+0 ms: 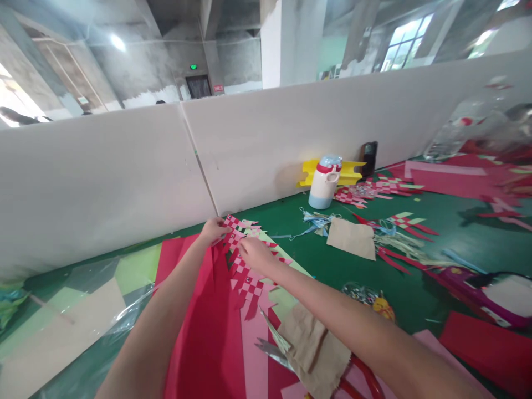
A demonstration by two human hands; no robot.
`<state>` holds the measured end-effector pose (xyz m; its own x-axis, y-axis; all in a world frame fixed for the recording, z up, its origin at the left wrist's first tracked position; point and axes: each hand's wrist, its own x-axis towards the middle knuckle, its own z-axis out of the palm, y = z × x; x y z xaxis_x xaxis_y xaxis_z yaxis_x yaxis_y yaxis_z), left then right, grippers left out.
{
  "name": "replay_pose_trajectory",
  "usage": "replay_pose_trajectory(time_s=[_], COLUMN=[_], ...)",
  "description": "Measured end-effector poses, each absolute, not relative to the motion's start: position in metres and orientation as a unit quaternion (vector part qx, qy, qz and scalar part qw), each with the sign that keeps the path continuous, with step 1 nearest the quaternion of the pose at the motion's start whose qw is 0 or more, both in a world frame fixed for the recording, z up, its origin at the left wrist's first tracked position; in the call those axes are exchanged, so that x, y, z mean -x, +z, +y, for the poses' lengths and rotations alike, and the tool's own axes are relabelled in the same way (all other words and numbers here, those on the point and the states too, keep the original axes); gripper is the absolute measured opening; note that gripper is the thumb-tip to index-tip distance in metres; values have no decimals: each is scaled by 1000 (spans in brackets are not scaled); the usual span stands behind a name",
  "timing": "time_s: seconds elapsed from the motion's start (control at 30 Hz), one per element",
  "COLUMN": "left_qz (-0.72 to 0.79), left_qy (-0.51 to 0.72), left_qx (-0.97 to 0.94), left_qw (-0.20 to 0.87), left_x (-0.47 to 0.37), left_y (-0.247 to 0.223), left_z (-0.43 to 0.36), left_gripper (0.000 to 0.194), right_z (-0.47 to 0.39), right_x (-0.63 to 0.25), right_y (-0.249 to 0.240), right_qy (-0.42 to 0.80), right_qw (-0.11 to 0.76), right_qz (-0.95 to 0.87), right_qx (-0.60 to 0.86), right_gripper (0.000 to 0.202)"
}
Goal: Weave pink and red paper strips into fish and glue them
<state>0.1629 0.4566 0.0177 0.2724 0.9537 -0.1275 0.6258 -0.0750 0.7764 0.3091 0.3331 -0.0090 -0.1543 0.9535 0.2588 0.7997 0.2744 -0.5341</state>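
Several red-and-pink checkered woven paper fish [251,286] with small eyes lie in an overlapping column on red and pale green paper. At the far end of the column, my left hand [213,229] pinches the edge of the uppermost fish [233,222]. Just below and to the right, my right hand [255,254] has its fingers curled together at the edge of another fish [234,239]; the fingertips are partly hidden. Closer to me, scissors [274,353] with red handles lie partly under a crumpled brown cloth piece [313,346].
A white-and-blue bottle [323,185] stands by the white partition [124,177], before yellow card [353,173]. Beige cloth [351,238], tassels [318,220] and a purple case [469,291] lie right. Plastic-covered paper [75,321] lies left. Another person's hand [519,183] is blurred at far right.
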Motion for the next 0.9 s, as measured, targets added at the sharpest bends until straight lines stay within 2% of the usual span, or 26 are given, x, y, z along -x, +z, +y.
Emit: replay_pose_trajectory(time_s=[0.1,0.33,0.4,0.53,0.73,0.9], left_qz=[519,440,430,416,400,400], left_qy=[264,300,302,307,312,299], left_qx=[-673,-618,-610,-600,-604,-625], left_qw=[456,578,593,611,615,600], left_x=[-160,-149,-146,-143,-142,-140], left_y=[25,47,50,54,54,50], left_z=[449,430,426,421,414,415], left_gripper=[37,49,49,48,46,37], right_z=[345,364,365,362,362,364], right_x=[-314,-313,-313,-319,-321,-319], right_y=[-5,-3,1,12,24,24], right_qy=[169,258,288,356,383,373], right_qw=[354,434,435,412,384,364], right_qz=[-661,-535,-530,-569,-616,-630], right_qx=[640,678,669,616,571,576], right_gripper=[25,57,55,31,45,47])
